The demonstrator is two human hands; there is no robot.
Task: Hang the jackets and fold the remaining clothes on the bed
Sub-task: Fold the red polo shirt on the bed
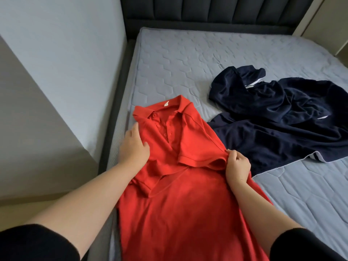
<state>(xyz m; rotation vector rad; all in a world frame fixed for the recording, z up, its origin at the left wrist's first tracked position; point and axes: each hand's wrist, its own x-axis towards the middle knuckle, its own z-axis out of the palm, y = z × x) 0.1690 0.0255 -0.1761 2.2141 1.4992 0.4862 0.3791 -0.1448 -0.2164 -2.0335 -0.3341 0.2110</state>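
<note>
Currently the fold step is in hand on the red polo shirt (188, 194), which lies front up along the near left side of the bed (178, 59), with its collar (180, 106) pointing away from the person and its hem running out of view at the bottom.

The left hand (133, 147) rests on the shirt just below the collar. Its grip is open, with the fingers relaxed and pressing the cloth down. The right hand (237, 166) has its grip closed: curled fingers and thumb pinch the shirt's right edge beside the short sleeve (197, 159), which lies turned in across the front.

Judged from this layout, the sides are being brought inward. The next move calls for carrying the pinched edge toward the centre line while the left hand anchors the cloth, then smoothing the panel and doubling the hem up to the collar.

No basket, drawer or hanger is in view; the bed alone carries the clothes. Beyond the shirt, and touching its right edge, the navy garments (282, 132) lie unfolded. Whether they are jackets cannot be told. Farthest away stands the padded headboard (207, 12).
</note>
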